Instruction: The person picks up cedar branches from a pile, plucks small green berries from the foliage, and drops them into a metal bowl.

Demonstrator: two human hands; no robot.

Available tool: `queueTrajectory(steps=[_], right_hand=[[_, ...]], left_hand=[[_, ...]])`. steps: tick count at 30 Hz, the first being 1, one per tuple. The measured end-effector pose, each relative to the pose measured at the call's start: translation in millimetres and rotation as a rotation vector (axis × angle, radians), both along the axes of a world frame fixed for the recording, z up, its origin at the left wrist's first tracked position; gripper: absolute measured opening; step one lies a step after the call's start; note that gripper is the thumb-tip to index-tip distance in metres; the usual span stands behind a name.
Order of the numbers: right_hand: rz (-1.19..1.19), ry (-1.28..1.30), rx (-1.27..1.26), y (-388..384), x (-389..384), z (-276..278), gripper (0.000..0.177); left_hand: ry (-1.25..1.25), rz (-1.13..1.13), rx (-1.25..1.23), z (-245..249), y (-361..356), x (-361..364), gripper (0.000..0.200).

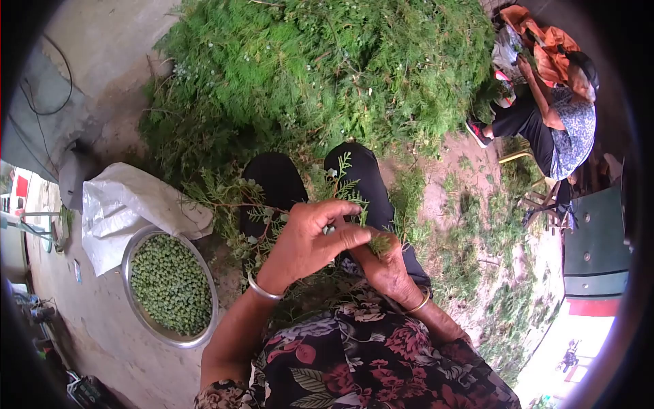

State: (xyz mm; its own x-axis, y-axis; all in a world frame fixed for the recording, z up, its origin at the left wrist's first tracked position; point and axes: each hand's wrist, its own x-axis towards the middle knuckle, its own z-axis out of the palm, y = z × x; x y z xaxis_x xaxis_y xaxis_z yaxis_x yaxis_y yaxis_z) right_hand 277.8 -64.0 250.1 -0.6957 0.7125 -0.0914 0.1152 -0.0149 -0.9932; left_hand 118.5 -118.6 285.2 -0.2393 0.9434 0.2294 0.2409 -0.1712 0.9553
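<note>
My left hand (310, 238), with a silver bangle at the wrist, is closed over a green arborvitae sprig (343, 176) above my knees. Its thumb and index finger come together at the leafy part. Close against it, my right hand (385, 270), wearing a gold-coloured bangle, is also closed, with green leaf tips (379, 245) showing at its fingers. Its fingertips are partly hidden by the left hand. A branch with pale green cones (255, 204) sticks out to the left from under the left hand, across my lap.
A large heap of cut green branches (327, 75) lies ahead. A metal basin (214, 300) of green cones stands at left beside a white plastic sack (112, 198). A seated person (545, 116) handles greenery at upper right. Scattered sprigs cover the floor at right.
</note>
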Motion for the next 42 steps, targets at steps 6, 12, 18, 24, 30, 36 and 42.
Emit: queueTrajectory(steps=[6,12,18,24,30,36,42], right_hand=[[0.11,-0.181,0.335,4,3,5,0.023],[0.105,0.0,0.414,5,-3,9,0.02],[0.031,-0.069,0.189,4,7,0,0.012],[0.073,-0.174,0.218,8,8,1,0.011],[0.052,-0.175,0.161,6,3,15,0.018],[-0.009,0.023,-0.073,8,17,-5,0.012],[-0.172,-0.032,-0.212,23,-7,3,0.007]], left_hand=[[0.067,0.116,0.069,-16,-4,11,0.019],[-1.098,0.115,-0.108,-27,-7,2,0.006],[-1.456,-0.029,0.086,-42,-11,-38,0.009],[-0.228,0.025,-0.166,-4,-14,-9,0.015],[-0.027,0.102,-0.073,-20,-4,1,0.006],[-0.856,0.378,-0.002,-10,-5,-35,0.007],[-0.719,0.253,-0.268,-47,-15,-15,0.005]])
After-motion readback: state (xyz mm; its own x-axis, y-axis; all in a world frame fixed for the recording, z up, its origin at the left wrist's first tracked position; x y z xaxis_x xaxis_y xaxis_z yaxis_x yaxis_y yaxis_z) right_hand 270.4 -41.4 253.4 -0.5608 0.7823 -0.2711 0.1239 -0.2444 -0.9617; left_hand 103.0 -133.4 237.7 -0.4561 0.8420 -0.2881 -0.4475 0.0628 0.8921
